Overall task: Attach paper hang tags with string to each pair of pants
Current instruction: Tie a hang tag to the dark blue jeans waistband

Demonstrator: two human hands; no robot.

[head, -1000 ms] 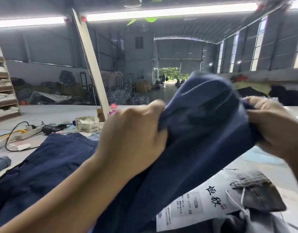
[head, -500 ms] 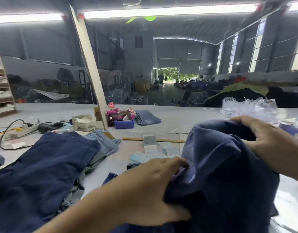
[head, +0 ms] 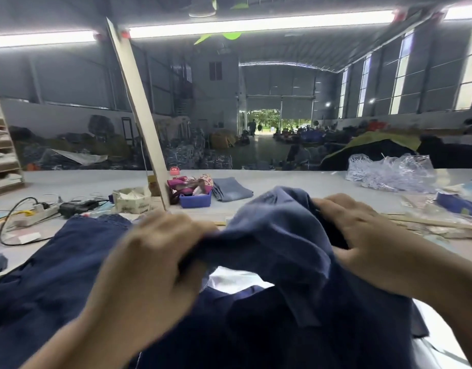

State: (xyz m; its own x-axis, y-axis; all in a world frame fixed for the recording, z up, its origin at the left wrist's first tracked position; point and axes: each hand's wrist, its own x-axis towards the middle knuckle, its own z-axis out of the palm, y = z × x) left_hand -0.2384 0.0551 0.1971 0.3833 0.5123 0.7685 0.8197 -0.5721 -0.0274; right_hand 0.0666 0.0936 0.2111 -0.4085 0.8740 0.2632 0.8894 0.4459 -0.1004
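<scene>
hidden: no hang tag or string visible, fingertips of both hands buried in cloth
left hand (head: 152, 262): blurry, fingers curled, gripping a bunched fold of the navy pants (head: 277, 262)
right hand (head: 373, 243): also gripping the pants, knuckles up
pants: held up over the bench's near edge
far edge: blue bin (head: 195, 199), clear plastic bag (head: 389, 171)

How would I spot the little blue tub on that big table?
Find the slanted wooden post rising from the grey table. Just right of its foot sits the small blue tub, left of folded pale jeans. It alone is stuffed with pink and patterned fabric.
</scene>
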